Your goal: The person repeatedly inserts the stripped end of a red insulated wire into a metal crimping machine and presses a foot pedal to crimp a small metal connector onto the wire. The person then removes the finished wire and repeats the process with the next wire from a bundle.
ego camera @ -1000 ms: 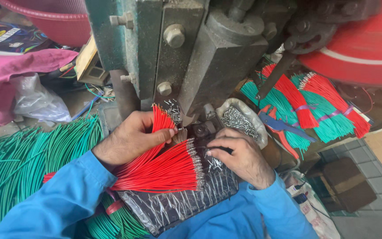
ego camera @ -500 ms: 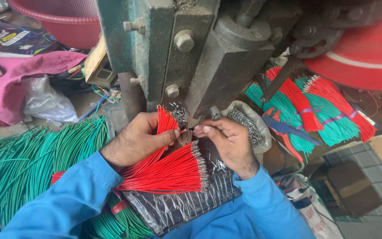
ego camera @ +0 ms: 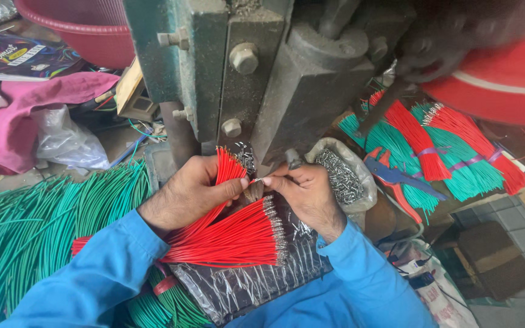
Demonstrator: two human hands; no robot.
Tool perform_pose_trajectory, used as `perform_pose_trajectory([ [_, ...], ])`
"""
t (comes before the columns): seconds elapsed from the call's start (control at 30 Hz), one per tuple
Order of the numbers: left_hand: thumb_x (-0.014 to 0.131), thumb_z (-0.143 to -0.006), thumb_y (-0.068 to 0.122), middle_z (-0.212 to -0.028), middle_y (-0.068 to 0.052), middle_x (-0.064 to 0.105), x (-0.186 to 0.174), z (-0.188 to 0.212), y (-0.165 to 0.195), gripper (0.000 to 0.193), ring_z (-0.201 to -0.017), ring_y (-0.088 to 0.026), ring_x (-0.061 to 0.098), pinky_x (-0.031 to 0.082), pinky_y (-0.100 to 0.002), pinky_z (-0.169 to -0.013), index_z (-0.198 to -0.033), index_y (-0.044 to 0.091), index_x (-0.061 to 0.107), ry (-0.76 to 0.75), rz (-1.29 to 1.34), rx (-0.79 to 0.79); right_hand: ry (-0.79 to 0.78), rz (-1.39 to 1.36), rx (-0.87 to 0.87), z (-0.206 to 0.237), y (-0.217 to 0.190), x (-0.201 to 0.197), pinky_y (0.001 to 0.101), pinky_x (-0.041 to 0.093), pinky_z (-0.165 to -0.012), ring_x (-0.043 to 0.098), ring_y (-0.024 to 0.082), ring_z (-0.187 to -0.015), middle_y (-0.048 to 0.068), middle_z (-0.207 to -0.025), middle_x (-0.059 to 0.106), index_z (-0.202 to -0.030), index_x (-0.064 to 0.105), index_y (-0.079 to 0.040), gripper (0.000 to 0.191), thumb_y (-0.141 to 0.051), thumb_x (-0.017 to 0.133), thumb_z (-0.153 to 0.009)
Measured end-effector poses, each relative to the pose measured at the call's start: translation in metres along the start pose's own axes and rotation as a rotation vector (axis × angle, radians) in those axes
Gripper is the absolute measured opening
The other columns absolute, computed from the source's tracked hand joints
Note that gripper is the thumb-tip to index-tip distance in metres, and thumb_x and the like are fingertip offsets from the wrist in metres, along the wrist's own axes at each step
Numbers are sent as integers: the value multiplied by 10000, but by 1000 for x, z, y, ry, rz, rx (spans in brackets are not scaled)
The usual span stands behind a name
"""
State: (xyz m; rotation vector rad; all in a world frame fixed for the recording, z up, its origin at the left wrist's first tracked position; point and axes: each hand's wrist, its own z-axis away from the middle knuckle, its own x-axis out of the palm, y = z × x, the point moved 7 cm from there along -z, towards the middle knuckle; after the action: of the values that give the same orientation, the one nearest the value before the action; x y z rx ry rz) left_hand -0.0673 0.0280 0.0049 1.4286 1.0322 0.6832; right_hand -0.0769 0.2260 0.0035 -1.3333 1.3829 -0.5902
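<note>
With the left hand (ego camera: 186, 194) gripping red wires (ego camera: 226, 234) and the right hand (ego camera: 302, 194) pinching one tip under the press (ego camera: 287, 79), fingers risk crushing.

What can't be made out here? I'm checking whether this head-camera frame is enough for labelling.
Head view only:
- Where the left hand and right hand pinch together: the wire tip is too small and covered by fingertips.
- Green metal press: top cut off by the frame edge.
- Red wheel: blurred.
- Fan of red wires: near ends hidden under the left blue sleeve.
</note>
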Motion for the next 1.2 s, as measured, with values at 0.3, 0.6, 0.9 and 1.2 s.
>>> perform_pose_trajectory([
  [0.3, 715, -919, 200, -806, 21, 726, -1, 3, -4, 187, -765, -49, 643, 564, -254, -702, -976, 23, 739, 23, 33, -37, -82, -80, 0, 16, -34, 0, 254, 576, -866, 720, 115, -955, 74, -1028, 767, -1041, 742, 17, 126, -35, 682, -943],
  [0.6, 734, -913, 169, -838, -5, 737, 1, 0, -7, 184, -798, -78, 665, 572, -274, -751, -1001, 8, 742, -19, 143, -14, -115, 654, -52, 43, -54, -19, 319, 535, -843, 693, 195, -950, 93, -953, 737, -915, 778, -27, 158, -79, 830, -776],
  [0.9, 729, -913, 163, -834, -1, 747, 4, 0, -1, 167, -789, -69, 659, 573, -266, -730, -985, 12, 731, -4, 71, -44, 17, -61, 95, 27, -4, -26, 285, 563, -799, 687, 153, -880, 100, -944, 728, -1106, 676, 31, 132, -8, 636, -987],
  [1.2, 693, -942, 180, -765, -3, 703, 2, -1, -8, 175, -704, -67, 641, 547, -252, -654, -945, 10, 732, 22, 91, -48, -28, -163, -11, 2, -11, 2, 268, 590, -863, 724, 129, -939, 96, -997, 770, -1072, 688, 52, 116, -9, 648, -983],
])
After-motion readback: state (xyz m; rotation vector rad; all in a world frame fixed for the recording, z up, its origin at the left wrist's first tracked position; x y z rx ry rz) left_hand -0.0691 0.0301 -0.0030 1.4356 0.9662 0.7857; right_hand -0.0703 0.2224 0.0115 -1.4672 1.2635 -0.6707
